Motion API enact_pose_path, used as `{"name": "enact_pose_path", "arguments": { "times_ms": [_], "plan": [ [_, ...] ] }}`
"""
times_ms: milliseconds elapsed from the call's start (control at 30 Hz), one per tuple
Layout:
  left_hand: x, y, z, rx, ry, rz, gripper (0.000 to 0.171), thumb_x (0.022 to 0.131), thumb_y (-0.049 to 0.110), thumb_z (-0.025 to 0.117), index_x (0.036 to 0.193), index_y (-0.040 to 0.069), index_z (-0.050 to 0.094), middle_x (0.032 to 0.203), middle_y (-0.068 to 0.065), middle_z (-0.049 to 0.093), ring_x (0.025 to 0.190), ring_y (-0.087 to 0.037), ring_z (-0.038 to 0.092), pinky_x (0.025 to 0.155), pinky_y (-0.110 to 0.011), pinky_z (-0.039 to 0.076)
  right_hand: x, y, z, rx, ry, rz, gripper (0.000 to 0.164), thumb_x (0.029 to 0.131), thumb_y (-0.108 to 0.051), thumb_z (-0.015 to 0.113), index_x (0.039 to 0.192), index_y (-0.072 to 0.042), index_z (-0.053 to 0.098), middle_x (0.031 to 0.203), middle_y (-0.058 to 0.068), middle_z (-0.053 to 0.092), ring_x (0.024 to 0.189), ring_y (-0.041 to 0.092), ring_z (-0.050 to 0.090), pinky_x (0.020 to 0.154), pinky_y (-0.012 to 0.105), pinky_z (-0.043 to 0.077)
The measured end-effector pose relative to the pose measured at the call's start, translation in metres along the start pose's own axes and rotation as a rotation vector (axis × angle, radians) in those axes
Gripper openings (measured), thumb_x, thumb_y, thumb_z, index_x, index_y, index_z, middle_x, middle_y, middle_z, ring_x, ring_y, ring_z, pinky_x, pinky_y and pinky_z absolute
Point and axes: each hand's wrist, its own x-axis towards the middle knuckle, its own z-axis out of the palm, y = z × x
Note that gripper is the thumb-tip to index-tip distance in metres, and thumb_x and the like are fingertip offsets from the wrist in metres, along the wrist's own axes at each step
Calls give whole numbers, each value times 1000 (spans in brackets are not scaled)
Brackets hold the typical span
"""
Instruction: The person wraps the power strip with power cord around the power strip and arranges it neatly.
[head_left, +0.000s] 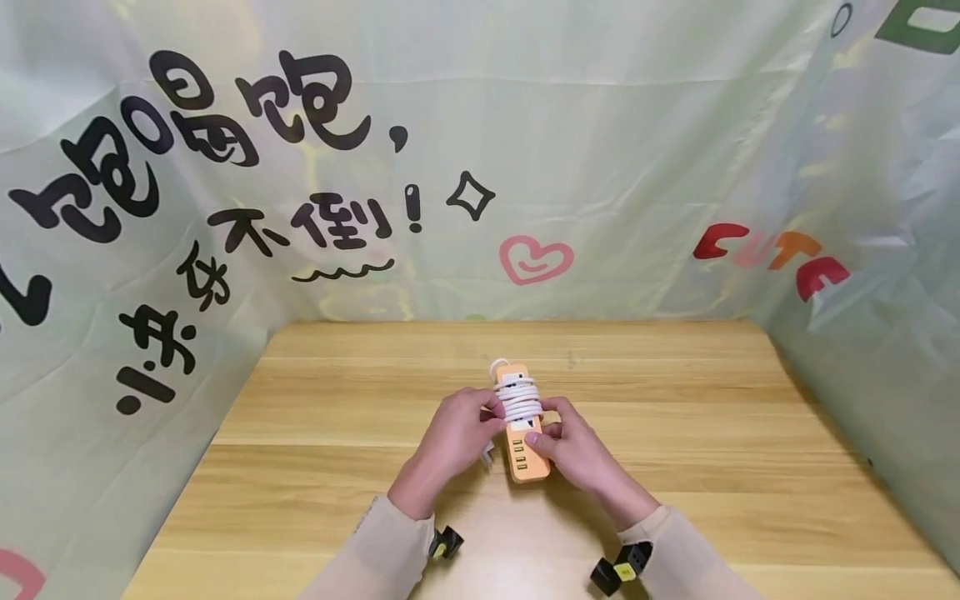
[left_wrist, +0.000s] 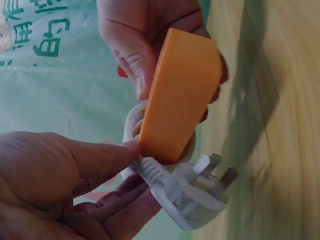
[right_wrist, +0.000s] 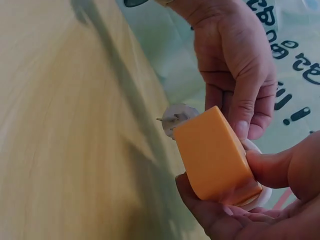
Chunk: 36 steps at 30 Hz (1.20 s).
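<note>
An orange power strip [head_left: 528, 468] with sockets and several USB ports is held above the table, its white cord [head_left: 519, 402] wound round its middle in several turns. My right hand [head_left: 581, 450] grips the strip from the right, thumb on its top face and fingers round the far side. On the other side, my left hand [head_left: 456, 429] pinches the cord close to the white plug [left_wrist: 192, 197]. In the left wrist view the plug hangs beside the strip with its metal prongs pointing outward. The strip's end hides part of the windings in both wrist views.
A light wooden table [head_left: 337, 483] lies beneath the hands. A pale printed curtain [head_left: 615, 167] encloses its back and sides. Each wrist wears a small black camera, one of them the right wrist camera [head_left: 622, 568].
</note>
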Motion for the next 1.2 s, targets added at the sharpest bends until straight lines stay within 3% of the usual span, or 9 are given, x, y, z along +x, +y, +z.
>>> {"name": "enact_pose_path", "arguments": {
  "times_ms": [233,300,500,567,733,867,1000,1200],
  "plan": [
    [5,-4,8,-5,-73,-51,14,96,4,76,91,16,69,100,-2,72,86,-14,64,73,-31,55,5,14,1,36,-34,96,48,105,-15,64,142,5,39,98,17,69,74,19,69,63,34,58],
    [5,-4,10,-11,-83,-59,14,96,3,75,92,15,70,99,-1,72,83,-14,64,71,-30,54,4,16,1,1,-49,112,47,106,-18,64,140,3,40,95,16,68,69,21,70,61,37,60],
    [4,-6,14,-39,-106,-83,13,96,3,75,93,14,69,90,0,69,62,-11,60,56,-27,51,5,12,-1,-429,41,60,43,103,-34,69,132,-6,59,69,3,68,53,20,65,51,34,53],
    [3,-7,14,-17,-97,-81,13,95,4,76,92,14,69,86,0,67,62,-12,58,55,-27,49,5,10,-3,-500,61,52,45,102,-37,70,133,-5,62,67,1,67,53,19,64,52,33,50],
    [0,-7,10,54,-58,-88,12,93,10,80,92,15,70,81,1,60,67,-14,54,57,-29,45,5,6,-7,-494,84,34,53,102,-40,69,135,1,62,68,4,68,54,19,63,55,33,48],
    [-1,-6,7,40,-54,-111,11,94,11,80,93,15,69,84,-1,60,66,-14,57,57,-30,46,6,6,-7,-480,89,33,55,102,-41,70,136,1,60,69,5,68,54,19,61,55,33,47],
    [-2,-6,5,38,-48,-113,11,94,14,80,91,16,69,93,-1,65,76,-16,58,66,-33,49,8,7,-8,-495,115,29,57,101,-43,69,138,1,60,72,4,70,57,18,62,56,33,48],
    [-6,-13,-6,73,0,-108,6,96,16,75,93,17,71,102,-3,72,86,-19,60,78,-40,53,8,8,-17,-544,202,-28,45,105,-39,65,130,-2,67,75,4,70,61,16,59,58,33,46]
  ]
}}
